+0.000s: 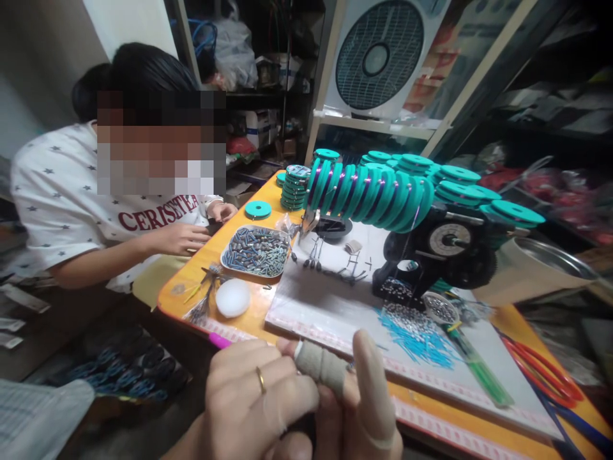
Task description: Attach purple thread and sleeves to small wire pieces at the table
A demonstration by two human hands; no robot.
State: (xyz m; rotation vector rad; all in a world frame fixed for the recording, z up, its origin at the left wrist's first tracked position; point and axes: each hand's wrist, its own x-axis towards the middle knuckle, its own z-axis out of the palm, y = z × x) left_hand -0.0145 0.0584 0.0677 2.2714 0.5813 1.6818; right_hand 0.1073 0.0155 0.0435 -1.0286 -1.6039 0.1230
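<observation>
My left hand [258, 399], with a gold ring on one finger, is closed at the bottom centre, knuckles up. Pressed against it is my right hand [371, 409]; one covered finger points up, the other fingers bend inward. Pale tape [322, 367] wraps a finger lying between the hands. What the fingertips pinch is hidden. A magenta stick-like piece [219, 340] shows beside my left knuckles; whether it is held I cannot tell. Just beyond the hands is a pale work board [306, 300], with blue slim pieces [416, 335] and small silver pieces [407, 314] on it.
Teal spools [368, 191] line a black winding machine [445, 239]. A tray of small metal parts [256, 252], a white round lump [232, 298], a green-handled tool [483, 374] and red-handled pliers or scissors [546, 374] lie around. Another person [110, 211] sits at left; a fan [380, 57] stands behind.
</observation>
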